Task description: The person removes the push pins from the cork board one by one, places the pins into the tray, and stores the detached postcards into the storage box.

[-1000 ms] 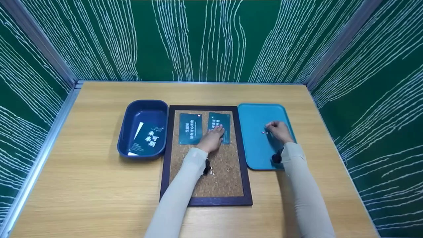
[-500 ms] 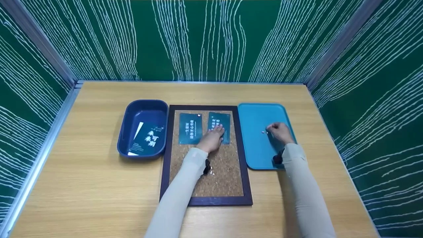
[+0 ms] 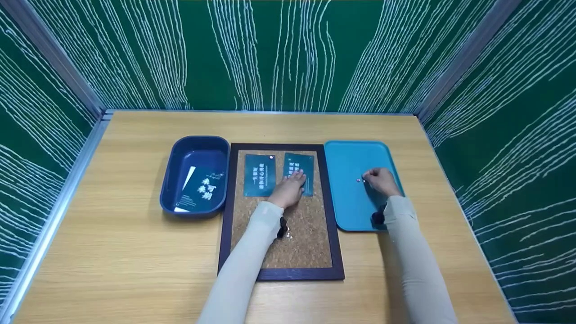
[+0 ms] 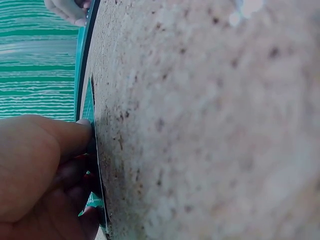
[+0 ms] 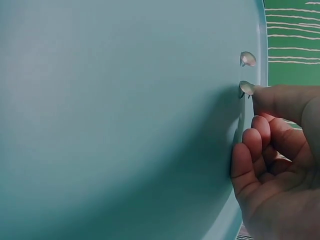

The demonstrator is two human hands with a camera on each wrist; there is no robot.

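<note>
My left hand rests on the right-hand green card with white writing, on the cork board. Edge-on in the left wrist view, the card lies under the thumb and fingers. My right hand is over the light-blue tray. Its thumb tip meets the rim of a shiny thumbtack, and the index finger is mostly hidden behind the thumb. Another thumbtack lies just beyond it on the tray. To the left a second green card carries a pin at its top right corner.
A dark blue bin holding cards stands left of the board. Small clear shiny bits lie on the cork near the left wrist. Green walls with white lines enclose the wooden table.
The right hand has shifted slightly at the thumbtacks, its fingertips now at one of them. The left hand stays on the card.
</note>
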